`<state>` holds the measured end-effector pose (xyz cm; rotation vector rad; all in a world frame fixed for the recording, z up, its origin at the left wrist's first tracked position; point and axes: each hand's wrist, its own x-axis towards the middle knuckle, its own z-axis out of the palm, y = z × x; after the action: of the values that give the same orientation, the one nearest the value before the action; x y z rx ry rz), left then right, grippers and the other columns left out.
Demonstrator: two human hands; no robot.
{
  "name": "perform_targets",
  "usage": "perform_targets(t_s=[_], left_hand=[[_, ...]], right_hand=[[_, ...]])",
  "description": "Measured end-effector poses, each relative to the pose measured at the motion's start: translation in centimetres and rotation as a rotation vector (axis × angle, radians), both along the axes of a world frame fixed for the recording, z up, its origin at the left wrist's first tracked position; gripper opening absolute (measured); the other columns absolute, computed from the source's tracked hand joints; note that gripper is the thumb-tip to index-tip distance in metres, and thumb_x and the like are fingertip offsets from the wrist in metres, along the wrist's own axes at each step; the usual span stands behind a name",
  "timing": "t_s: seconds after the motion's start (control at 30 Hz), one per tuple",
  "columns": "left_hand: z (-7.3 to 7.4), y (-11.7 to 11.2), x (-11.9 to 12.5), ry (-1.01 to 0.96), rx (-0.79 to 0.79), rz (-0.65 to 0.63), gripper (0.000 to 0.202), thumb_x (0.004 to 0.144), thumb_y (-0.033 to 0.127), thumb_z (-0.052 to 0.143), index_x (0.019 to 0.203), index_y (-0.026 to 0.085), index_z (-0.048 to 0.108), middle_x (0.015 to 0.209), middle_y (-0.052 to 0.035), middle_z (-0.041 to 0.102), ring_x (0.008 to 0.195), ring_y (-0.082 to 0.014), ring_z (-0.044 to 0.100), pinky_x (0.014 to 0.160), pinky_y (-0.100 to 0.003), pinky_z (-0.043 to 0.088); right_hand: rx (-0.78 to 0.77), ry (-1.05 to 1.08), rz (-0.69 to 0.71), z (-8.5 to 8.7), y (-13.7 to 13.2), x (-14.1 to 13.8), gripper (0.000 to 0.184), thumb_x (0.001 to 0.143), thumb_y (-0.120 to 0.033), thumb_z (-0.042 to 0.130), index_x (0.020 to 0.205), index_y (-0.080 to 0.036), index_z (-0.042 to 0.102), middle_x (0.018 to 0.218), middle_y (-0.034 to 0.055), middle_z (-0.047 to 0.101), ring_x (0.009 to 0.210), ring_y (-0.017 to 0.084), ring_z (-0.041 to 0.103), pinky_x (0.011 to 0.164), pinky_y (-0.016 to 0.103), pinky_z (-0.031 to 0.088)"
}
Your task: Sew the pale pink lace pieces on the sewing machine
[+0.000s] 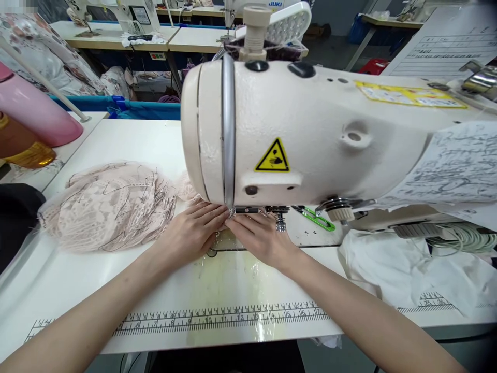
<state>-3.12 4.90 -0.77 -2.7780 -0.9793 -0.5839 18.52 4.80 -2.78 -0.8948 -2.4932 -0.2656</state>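
My left hand [190, 233] lies at the sewing machine's needle area, fingers stretched out and close together, pressing on pale pink lace fabric [188, 189]. Opposite it, my right hand [262, 235] rests palm down with its fingers extended under the machine head [272, 129]. The fingertips of both hands nearly meet beside the presser foot area, which the head and hands mostly hide. Only a little of the fabric shows between and behind the hands. A large bunched pile of pink lace pieces [112, 207] with dark thread ends lies to the left.
Green thread snips [318, 218] lie on the machine bed right of my right hand. White cloth [384, 264] and a coil of pale cord [466, 235] sit farther right. A printed ruler [209, 321] runs along the front edge. A pink bottle [39, 109] stands at left.
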Motion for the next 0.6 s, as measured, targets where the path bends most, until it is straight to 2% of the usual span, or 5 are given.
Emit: perform_targets(t_s=[0.1, 0.2, 0.4, 0.6], left_hand=[[0.04, -0.05, 0.05, -0.015, -0.035, 0.017, 0.037, 0.089, 0.014, 0.046, 0.122, 0.01, 0.063, 0.119, -0.0108, 0.069, 0.112, -0.0271, 0.066, 0.096, -0.046, 0.056], [0.14, -0.1, 0.17, -0.03, -0.055, 0.038, 0.036, 0.089, 0.013, 0.046, 0.12, 0.011, 0.063, 0.117, -0.0113, 0.07, 0.111, -0.0261, 0.066, 0.097, -0.045, 0.055], [0.03, -0.01, 0.05, -0.049, -0.076, 0.037, 0.035, 0.088, 0.013, 0.047, 0.119, 0.011, 0.063, 0.117, -0.0115, 0.07, 0.11, -0.0256, 0.066, 0.097, -0.046, 0.055], [-0.2, -0.08, -0.39, -0.109, -0.035, -0.01, 0.03, 0.087, 0.012, 0.052, 0.115, 0.014, 0.064, 0.119, -0.0105, 0.069, 0.115, -0.0236, 0.064, 0.104, -0.044, 0.05]], right_hand=[[-0.059, 0.078, 0.011, -0.06, -0.23, -0.27, 0.028, 0.091, -0.003, 0.048, 0.108, -0.02, 0.062, 0.095, -0.0014, 0.071, 0.082, 0.011, 0.059, 0.073, 0.027, 0.042], [-0.12, 0.12, 0.015, -0.06, -0.24, -0.31, 0.024, 0.09, -0.005, 0.051, 0.106, -0.02, 0.062, 0.096, -0.0014, 0.07, 0.081, 0.01, 0.061, 0.073, 0.026, 0.043], [-0.147, 0.169, 0.029, -0.04, 0.07, -0.21, 0.021, 0.091, -0.007, 0.052, 0.103, -0.021, 0.062, 0.096, -0.003, 0.072, 0.081, 0.008, 0.064, 0.073, 0.025, 0.042], [-0.157, 0.184, 0.002, -0.21, 0.08, -0.22, 0.023, 0.094, -0.016, 0.051, 0.115, -0.022, 0.058, 0.102, -0.0025, 0.073, 0.084, 0.009, 0.066, 0.073, 0.028, 0.04]])
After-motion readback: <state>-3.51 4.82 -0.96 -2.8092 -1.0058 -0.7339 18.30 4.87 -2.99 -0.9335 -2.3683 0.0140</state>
